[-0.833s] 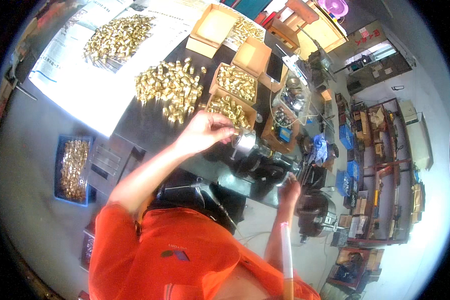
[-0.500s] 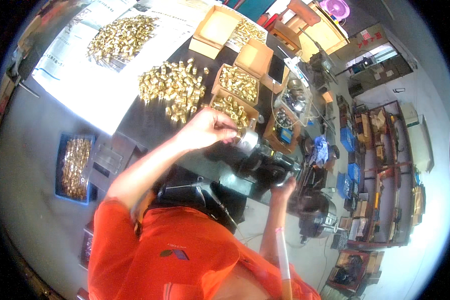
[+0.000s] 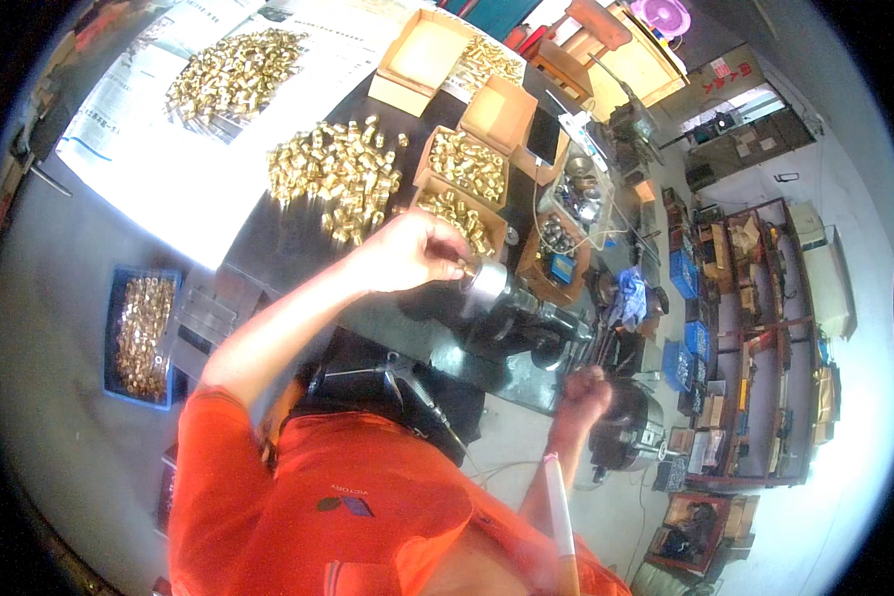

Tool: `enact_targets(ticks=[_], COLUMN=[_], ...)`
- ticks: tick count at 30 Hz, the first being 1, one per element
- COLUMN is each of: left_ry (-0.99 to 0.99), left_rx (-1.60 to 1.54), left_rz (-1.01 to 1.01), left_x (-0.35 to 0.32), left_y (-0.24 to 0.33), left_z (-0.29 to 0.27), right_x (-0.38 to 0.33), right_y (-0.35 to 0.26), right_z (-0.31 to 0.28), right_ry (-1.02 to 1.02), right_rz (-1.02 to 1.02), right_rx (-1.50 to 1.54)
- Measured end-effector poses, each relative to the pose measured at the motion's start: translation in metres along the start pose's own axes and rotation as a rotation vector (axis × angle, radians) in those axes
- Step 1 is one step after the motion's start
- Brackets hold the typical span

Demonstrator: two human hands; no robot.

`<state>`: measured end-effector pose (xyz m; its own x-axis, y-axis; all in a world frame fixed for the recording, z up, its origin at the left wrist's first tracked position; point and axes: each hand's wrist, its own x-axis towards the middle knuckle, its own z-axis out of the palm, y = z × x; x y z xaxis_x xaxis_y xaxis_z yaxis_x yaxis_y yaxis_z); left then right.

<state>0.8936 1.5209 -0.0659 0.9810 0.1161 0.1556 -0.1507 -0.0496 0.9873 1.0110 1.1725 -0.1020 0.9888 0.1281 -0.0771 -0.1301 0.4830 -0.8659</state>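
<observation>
My left hand [image 3: 415, 254] is closed in a pinch at the face of a silver round chuck [image 3: 488, 282] on a dark bench machine [image 3: 526, 323]. A small brass fitting [image 3: 463, 266] shows partly at its fingertips, mostly hidden by them. My right hand [image 3: 584, 391] is closed like a fist at the machine's near right side, beside a dark round motor [image 3: 628, 422]. Whatever it grips is hidden. Beyond my left hand, a cardboard box of brass fittings [image 3: 454, 218] stands next to a loose pile of brass fittings [image 3: 338, 174] on the dark tabletop.
Another brass pile [image 3: 236, 79] lies on newspaper [image 3: 159, 169] at the far left. A blue crate of brass parts [image 3: 141, 338] sits low at left. Shelving [image 3: 765, 338] lines the right. A white stick with a tan end [image 3: 559, 507] juts up in the near foreground.
My right hand has moved right and slightly toward me, away from the machine's lower edge. My left hand stays at the chuck. The whole view has shifted slightly left.
</observation>
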Motion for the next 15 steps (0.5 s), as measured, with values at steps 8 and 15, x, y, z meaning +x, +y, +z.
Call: enact_targets(ticks=[8,15], left_ry=[-0.007,0.082], left_rx=[-0.009,-0.126], left_rz=[0.085,0.116], left_x=[-0.001,-0.002], left_y=[-0.001,-0.009], left_z=[0.001,0.009], right_x=[0.048,0.130], right_y=[-0.031,0.028], right_z=[0.047,0.015], right_ry=[-0.146,-0.170], right_rz=[-0.036,0.021], right_rx=[0.144,0.345])
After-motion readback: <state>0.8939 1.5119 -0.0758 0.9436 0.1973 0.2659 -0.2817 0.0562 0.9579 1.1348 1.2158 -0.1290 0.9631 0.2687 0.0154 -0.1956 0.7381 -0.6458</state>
